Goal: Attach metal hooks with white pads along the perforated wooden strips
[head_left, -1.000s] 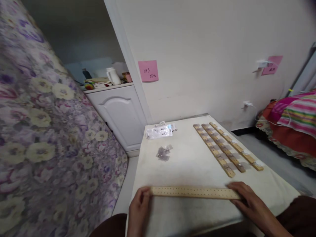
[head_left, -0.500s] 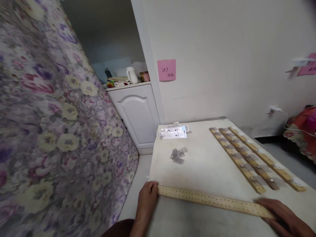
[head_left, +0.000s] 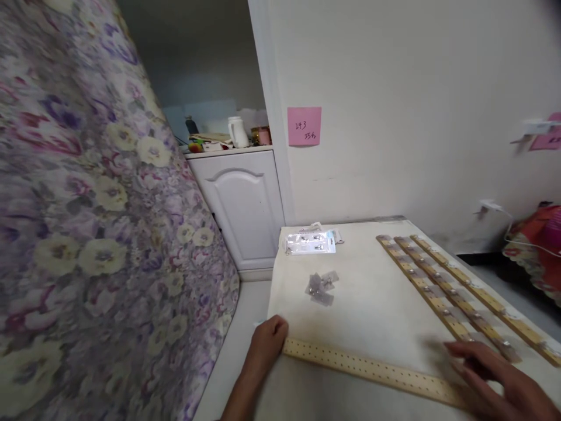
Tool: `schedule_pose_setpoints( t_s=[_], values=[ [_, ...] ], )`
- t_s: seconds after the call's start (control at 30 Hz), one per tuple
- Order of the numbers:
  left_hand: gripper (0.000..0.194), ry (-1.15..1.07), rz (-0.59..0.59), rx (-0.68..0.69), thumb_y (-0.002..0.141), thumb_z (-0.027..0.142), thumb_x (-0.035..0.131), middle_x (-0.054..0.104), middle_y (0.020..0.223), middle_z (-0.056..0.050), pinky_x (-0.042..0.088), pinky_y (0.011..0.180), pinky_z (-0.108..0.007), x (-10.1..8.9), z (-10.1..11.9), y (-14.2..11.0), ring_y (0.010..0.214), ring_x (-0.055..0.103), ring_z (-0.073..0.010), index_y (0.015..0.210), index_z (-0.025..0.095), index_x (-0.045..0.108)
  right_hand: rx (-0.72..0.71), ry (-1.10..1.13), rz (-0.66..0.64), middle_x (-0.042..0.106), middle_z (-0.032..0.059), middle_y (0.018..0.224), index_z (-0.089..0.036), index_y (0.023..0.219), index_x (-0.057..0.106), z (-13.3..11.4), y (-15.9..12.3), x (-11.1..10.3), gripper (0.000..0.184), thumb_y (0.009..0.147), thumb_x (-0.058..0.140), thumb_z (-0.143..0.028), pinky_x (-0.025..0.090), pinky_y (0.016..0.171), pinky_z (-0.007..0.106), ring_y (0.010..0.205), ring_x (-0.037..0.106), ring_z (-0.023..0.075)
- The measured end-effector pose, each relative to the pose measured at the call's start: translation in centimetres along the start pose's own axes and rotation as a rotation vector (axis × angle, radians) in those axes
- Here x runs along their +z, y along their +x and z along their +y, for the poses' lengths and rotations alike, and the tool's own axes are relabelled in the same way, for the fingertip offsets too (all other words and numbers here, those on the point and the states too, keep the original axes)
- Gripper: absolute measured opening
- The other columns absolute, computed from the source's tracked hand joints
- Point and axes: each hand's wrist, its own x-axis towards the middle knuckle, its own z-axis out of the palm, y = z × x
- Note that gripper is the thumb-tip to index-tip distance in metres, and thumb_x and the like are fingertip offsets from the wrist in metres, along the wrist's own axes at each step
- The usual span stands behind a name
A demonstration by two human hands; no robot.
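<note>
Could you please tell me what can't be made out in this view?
All in the head view:
- Perforated strip's far right end: behind the right hand.
- Left hand's fingertips: hidden by its curled fingers.
- Small grey packets' contents: too small.
- Right-hand pink note: cut off by the right edge.

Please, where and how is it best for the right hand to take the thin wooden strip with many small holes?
I would bring the right hand from above to the right end of the strip and pinch across the two long edges. It is long, narrow and flat on the table, and the left hand is at the other end.
</note>
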Motion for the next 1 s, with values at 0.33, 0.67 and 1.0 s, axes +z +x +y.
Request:
schedule_pose_setpoints(
  t_s=[0.33, 0.67, 1.0],
  values=[
    [0.022, -0.020, 0.023, -0.010, 0.086, 0.027, 0.039, 0.064, 0.074, -0.001, 0.037, 0.065, -0.024, 0.2, 0.3, -1.9, 0.074, 0.059, -0.0168, 0.076, 0.021, 0.058, 0.022, -0.017, -0.303, 0.061, 0.0055, 0.100, -0.019, 0.102, 0.061, -14.6, 11.6, 16.4, 0.024, 0.079, 0.055, -0.023, 0.045, 0.072, 0.026, 0.078, 0.061, 0.0164],
    [0.021, -0.003, 0.023, -0.049, 0.088, 0.026, 0.040, 0.065, 0.080, -0.001, 0.037, 0.067, -0.025, 0.2, 0.9, -2.1, 0.076, 0.060, -0.0175, 0.082, 0.022, 0.059, 0.052, -0.083, -0.194, 0.055, 0.0012, 0.091, -0.020, 0.086, 0.056, -13.7, 11.0, 18.7, 0.008, 0.078, 0.054, -0.021, 0.037, 0.063, 0.024, 0.069, 0.056, 0.0130],
    [0.021, 0.005, 0.026, -0.049, 0.088, 0.027, 0.039, 0.065, 0.082, -0.002, 0.038, 0.069, -0.026, 0.4, 0.6, -2.7, 0.079, 0.060, -0.0184, 0.083, 0.022, 0.059, 0.085, -0.049, -0.263, 0.058, 0.0026, 0.100, -0.022, 0.100, 0.061, -13.6, 11.6, 18.5, 0.025, 0.076, 0.059, -0.030, 0.039, 0.066, 0.025, 0.084, 0.060, 0.0178]
  ],
)
